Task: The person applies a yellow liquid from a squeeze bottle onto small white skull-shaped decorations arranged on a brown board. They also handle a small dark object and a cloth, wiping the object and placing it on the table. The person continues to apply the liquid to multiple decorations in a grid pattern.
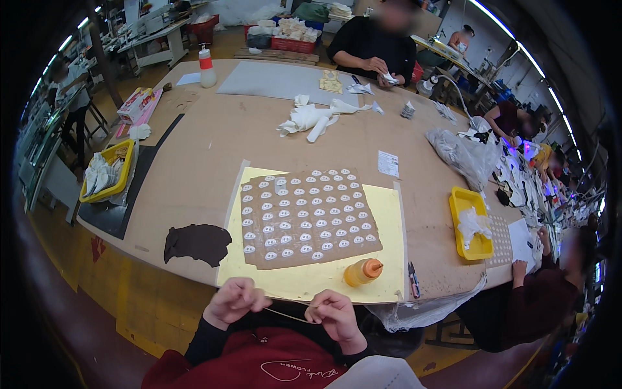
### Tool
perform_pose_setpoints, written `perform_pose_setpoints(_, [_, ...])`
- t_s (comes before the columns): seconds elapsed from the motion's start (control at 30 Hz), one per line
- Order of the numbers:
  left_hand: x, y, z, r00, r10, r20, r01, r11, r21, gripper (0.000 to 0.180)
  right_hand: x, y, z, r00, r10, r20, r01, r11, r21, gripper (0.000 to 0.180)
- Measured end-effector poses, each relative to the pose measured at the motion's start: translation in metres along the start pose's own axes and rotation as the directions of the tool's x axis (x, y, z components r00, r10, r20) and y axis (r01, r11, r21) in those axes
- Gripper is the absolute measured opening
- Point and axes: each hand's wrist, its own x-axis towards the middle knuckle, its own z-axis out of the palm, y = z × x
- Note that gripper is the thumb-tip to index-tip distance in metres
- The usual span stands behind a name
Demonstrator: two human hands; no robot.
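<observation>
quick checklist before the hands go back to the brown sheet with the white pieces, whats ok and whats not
1. Left hand free: cannot tell; it is curled near the table edge, and a thin strand seems to run between both hands.
2. Right hand free: cannot tell, same reason.
3. Brown sheet lying flat on the yellow mat: ok.
4. White pieces in tidy rows: ok, though one near the sheet's top left looks different.
5. Orange bottle out of the way: not ok; it lies on its side on the mat just in front of the right hand.
6. Dark scrap clear of the sheet: ok, it lies left of the mat.
</observation>
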Motion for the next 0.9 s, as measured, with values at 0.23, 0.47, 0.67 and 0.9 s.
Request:
perform_pose_setpoints(0.23, [0.028,0.016,0.032,0.662,0.518,-0.542,-0.491,0.846,0.208,0.048,0.016,0.004,0.011,0.964,0.250,-0.092,-0.265,0.866,-0.424,0.025])
perform_pose_setpoints(0.47, [0.011,0.006,0.016,0.958,-0.190,-0.214,0.263,0.286,0.921,0.028,0.017,0.011,0.022,0.972,-0.236,-0.022,0.129,0.604,-0.786,0.006])
perform_pose_setpoints(0.67, [0.014,-0.036,0.025,0.977,0.201,0.072,-0.169,0.520,0.837,0.009,0.024,0.016,0.014,0.972,-0.222,-0.078,0.032,0.455,-0.890,0.005])
perform_pose_setpoints(0.9, [-0.004,-0.031,0.028,0.999,-0.021,0.026,0.010,0.926,0.378,0.008,0.027,0.019,0.013,0.994,-0.101,-0.047,-0.001,0.418,-0.908,0.004])
